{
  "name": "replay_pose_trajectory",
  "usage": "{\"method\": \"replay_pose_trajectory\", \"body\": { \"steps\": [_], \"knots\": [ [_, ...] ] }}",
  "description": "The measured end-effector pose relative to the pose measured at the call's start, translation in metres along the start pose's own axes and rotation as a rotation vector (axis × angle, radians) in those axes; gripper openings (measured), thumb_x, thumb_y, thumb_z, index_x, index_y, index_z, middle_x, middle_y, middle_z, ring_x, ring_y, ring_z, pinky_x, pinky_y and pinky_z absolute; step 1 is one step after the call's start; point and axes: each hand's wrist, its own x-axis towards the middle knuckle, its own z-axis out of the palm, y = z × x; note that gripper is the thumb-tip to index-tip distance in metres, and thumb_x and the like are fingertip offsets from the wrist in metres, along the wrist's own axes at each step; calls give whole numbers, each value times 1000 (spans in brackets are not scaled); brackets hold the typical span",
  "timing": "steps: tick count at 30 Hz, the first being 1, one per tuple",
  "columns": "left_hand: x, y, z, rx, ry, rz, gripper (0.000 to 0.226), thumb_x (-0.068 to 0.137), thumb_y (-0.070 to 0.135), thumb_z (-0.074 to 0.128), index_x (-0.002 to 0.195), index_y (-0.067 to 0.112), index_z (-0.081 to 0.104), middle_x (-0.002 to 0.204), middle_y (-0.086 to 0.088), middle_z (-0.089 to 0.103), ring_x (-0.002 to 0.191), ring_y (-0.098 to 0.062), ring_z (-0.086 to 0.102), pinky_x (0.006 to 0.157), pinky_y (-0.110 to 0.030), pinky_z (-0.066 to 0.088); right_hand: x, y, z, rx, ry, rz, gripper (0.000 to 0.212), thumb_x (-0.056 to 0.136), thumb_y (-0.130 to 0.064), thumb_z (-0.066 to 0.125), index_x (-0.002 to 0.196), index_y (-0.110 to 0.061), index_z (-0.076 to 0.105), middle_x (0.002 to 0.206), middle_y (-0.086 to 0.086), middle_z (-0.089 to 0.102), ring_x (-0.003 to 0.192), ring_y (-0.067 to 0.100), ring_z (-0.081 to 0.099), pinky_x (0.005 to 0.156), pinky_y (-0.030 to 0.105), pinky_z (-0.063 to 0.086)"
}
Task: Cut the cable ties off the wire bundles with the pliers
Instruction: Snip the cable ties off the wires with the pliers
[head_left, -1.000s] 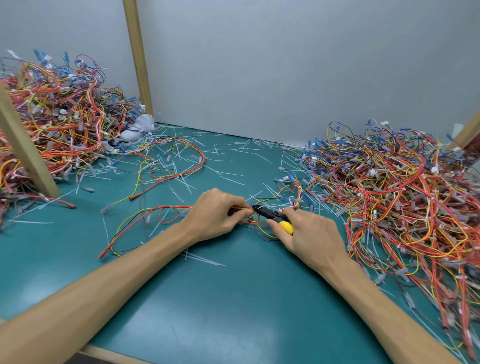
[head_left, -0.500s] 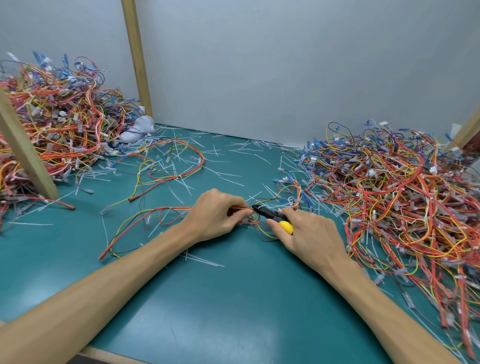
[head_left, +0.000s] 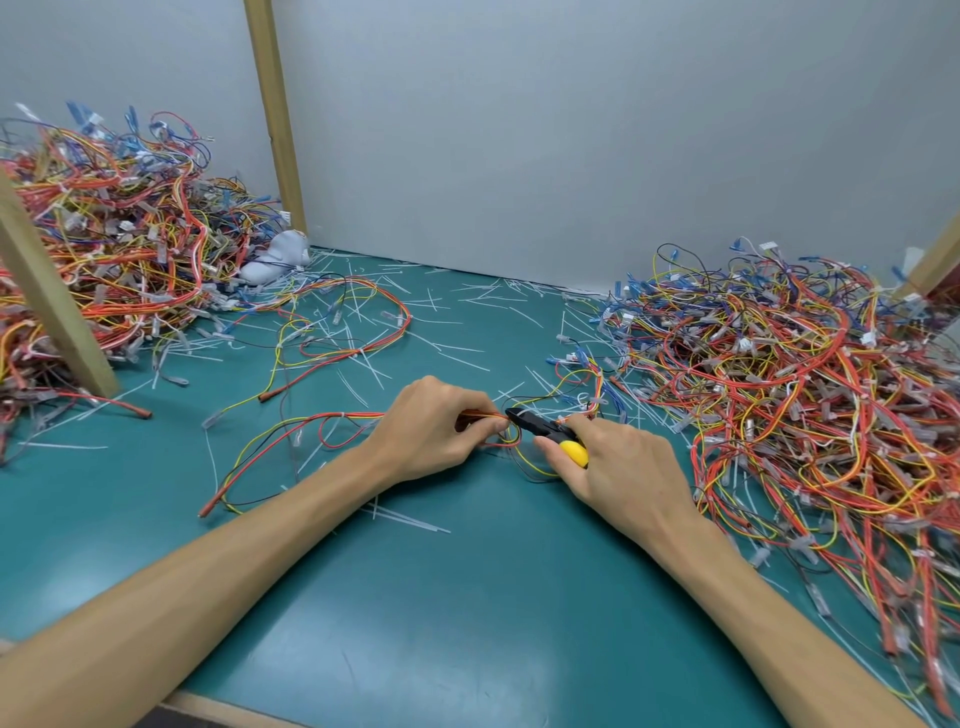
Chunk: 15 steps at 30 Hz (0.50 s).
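A wire bundle of red, yellow and black wires lies on the green table, trailing left from my hands. My left hand pinches this bundle near its right end. My right hand grips the pliers, which have yellow handles and a black head. The pliers' black tip points left and meets the wires right beside my left fingertips. Whether the jaws are around a cable tie is hidden by my fingers.
A big heap of wire bundles fills the right side. Another heap sits at the far left behind a wooden post. A loose bundle and cut white ties litter the green table. A second post stands against the grey wall.
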Motion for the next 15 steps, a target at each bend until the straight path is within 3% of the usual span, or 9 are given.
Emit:
{"method": "replay_pose_trajectory", "body": {
  "steps": [8,15],
  "knots": [
    [0,0,0,-18,13,-10,25,88,42,58,88,25,75,70,5,72,65,-16,65,63,-34,51,2,1,0,-25,-9,9,61,87,-71,14,88,-25,54,79,-3,64,80,26,63,55,34,34],
    [0,-1,0,-15,26,-9,28,87,45,57,87,24,75,68,5,71,62,-16,62,60,-33,49,2,3,1,93,24,74,52,89,-69,28,90,-27,59,78,-3,67,79,29,63,56,33,34]
  ]
}}
